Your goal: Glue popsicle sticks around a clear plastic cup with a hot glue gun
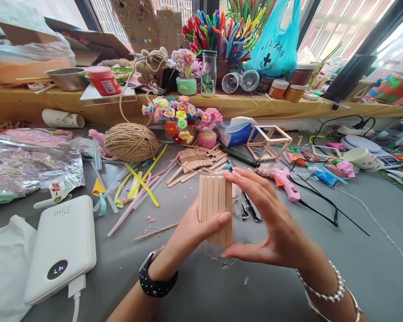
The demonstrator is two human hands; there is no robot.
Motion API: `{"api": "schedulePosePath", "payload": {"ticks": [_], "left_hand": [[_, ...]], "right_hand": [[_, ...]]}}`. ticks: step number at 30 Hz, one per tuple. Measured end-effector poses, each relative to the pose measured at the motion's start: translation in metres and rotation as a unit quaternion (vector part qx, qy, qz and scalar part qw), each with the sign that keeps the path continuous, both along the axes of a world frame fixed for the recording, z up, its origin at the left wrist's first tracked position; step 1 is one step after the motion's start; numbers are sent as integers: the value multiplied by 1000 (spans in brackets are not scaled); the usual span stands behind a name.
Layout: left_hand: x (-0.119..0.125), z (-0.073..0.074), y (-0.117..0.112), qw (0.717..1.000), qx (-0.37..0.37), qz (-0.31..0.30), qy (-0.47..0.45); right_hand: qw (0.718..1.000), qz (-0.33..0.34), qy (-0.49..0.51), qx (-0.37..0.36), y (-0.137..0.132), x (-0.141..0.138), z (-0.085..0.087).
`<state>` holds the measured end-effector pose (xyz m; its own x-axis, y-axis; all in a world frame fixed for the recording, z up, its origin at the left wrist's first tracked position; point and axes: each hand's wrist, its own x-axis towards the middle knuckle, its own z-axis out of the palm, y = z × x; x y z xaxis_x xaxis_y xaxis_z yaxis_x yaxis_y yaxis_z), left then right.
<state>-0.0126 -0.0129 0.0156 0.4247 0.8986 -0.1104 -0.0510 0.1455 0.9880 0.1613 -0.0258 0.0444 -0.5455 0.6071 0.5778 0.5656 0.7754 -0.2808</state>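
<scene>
A small panel of wooden craft sticks [215, 197], laid side by side, stands upright in front of me. My left hand [196, 223] is closed around its left side, thumb across the front face; its other fingers are hidden behind. At the panel's right edge is my right hand [272, 219], its fingertips at the top corner and its thumb near the bottom, spanning the outermost stick. Clear plastic [221, 258] shows under the panel's lower end. Just behind my right fingers lie dark-handled tools [251, 208], partly covered.
Loose craft sticks [196, 161], a twine ball [132, 142] and a stick cube frame [269, 142] lie beyond. A pink glue gun [285, 182] with its cord sits right. To the left are a white power bank [65, 246], cable attached, and glue sticks [134, 210].
</scene>
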Motion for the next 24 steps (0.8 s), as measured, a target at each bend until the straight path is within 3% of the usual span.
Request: {"api": "schedulePosePath", "payload": {"ticks": [24], "left_hand": [[-1, 2, 0, 1000, -2, 20, 12]], "right_hand": [[996, 37, 58, -64, 1, 1, 2]]}}
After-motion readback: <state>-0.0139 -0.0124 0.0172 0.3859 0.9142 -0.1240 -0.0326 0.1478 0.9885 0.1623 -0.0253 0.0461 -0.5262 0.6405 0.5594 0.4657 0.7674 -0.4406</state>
